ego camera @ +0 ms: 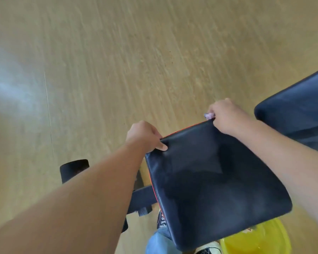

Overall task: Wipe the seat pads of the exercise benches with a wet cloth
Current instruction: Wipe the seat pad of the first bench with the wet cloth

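Head view: the left hand (145,137) grips the seat pad (209,176) edge; the right hand (226,116) squeezes a pink cloth (208,115) at the far corner. More wiping looks left.

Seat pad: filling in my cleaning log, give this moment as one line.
left hand: gripping seat pad edge | right hand: holding cloth at far corner | bucket: below

Left hand (145,137) grips the far left corner of the dark navy padded leather seat pad (209,180), thumb on top. Right hand (228,116) is closed on a small pink cloth (208,116) at the far right corner. A yellow plastic bucket (261,242) sits on the pale wood-grain floor (117,61) below.
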`<state>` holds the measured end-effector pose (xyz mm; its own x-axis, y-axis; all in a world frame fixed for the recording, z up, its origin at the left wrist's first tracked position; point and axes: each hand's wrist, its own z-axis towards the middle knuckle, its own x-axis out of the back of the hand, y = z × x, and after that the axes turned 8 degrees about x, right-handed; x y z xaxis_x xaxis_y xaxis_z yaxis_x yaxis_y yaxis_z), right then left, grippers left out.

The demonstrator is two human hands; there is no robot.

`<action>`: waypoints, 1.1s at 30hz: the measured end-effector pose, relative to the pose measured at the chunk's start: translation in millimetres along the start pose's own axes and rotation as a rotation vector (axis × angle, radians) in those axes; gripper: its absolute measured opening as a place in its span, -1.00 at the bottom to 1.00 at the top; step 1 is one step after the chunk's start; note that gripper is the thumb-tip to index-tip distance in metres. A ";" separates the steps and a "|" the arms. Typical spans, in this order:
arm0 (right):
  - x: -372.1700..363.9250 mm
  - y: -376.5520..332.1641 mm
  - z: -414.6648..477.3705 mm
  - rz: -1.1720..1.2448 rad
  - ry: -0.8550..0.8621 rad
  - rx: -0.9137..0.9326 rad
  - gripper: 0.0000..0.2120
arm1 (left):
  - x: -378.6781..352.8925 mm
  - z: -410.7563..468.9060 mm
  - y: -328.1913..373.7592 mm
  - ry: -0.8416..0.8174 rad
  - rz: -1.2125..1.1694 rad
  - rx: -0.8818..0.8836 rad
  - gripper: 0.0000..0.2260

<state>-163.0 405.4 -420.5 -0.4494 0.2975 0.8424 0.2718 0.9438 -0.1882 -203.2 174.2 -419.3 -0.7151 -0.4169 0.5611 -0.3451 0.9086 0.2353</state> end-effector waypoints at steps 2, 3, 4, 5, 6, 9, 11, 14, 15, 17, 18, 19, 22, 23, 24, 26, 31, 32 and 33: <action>0.8 -15.2 9.9 0.032 -0.006 -0.076 -0.79 | -0.3 -1.5 1.2 0.011 0.003 0.005 -0.69; -5.6 -39.0 13.3 0.064 -0.054 -0.045 -0.81 | -1.0 -1.9 2.0 0.023 0.013 0.003 -0.70; -12.3 -68.5 11.1 0.104 -0.125 0.009 -0.87 | -2.2 -2.1 2.6 0.040 0.028 -0.004 -0.74; -20.8 -94.3 7.0 0.146 -0.181 0.090 -0.91 | -3.5 -1.8 2.1 0.059 0.040 -0.004 -0.82; -27.8 -111.4 0.1 0.175 -0.222 0.179 -0.90 | -3.8 -1.6 1.6 0.073 0.041 0.004 -0.89; -13.7 -89.0 -9.8 0.054 -0.202 0.271 -0.89 | -3.4 4.7 -1.5 0.054 -0.006 0.029 -0.80; 5.4 -36.1 -1.1 -0.059 -0.195 0.182 -0.83 | -2.4 5.4 -1.4 0.030 -0.034 0.036 -0.73; 15.0 8.2 14.0 -0.071 -0.134 -0.031 -0.69 | -4.3 5.9 -0.9 0.040 -0.030 0.032 -0.67; 13.9 -3.9 13.5 -0.077 -0.131 -0.017 -0.70 | -5.3 5.7 -1.2 0.050 -0.027 0.029 -0.67; -1.9 -47.2 13.2 -0.011 -0.159 0.050 -0.94 | -7.2 6.8 -1.7 0.058 -0.025 0.036 -0.69; -15.2 -72.6 10.3 0.021 -0.158 0.138 -0.90 | -7.3 7.6 -2.4 0.065 -0.016 0.042 -0.72; -27.0 -94.7 3.2 0.051 -0.171 0.239 -0.84 | -7.7 9.0 -3.1 0.070 -0.006 0.048 -0.77; -27.4 -94.8 -8.5 -0.051 -0.160 0.436 -0.90 | -7.3 12.5 -3.2 0.057 -0.010 0.057 -0.75; -20.3 -71.1 -4.7 -0.062 -0.183 0.394 -0.97 | -7.2 13.5 -3.7 0.044 -0.019 0.054 -0.70; -15.3 -42.0 1.6 -0.063 -0.172 0.294 -0.85 | -6.6 13.9 -3.9 0.036 -0.025 0.047 -0.68; 2.7 10.8 8.7 -0.152 -0.156 0.108 -0.69 | -7.2 15.5 -3.7 0.026 -0.029 0.040 -0.69; -9.2 -37.4 3.9 0.012 -0.138 0.131 -0.79 | -9.1 18.1 -3.8 0.035 0.009 0.024 -0.75; -19.6 -63.5 -2.9 0.046 -0.149 0.250 -0.77 | -8.6 18.0 -3.5 0.047 0.012 0.019 -0.76; -26.4 -84.1 -11.5 0.038 -0.170 0.355 -0.80 | -8.1 17.1 -4.1 0.051 0.010 0.015 -0.75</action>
<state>-164.2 316.5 -421.1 -0.5877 0.3246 0.7412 -0.0065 0.9141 -0.4055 -206.4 173.4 -438.4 -0.6869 -0.4061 0.6027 -0.3475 0.9119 0.2183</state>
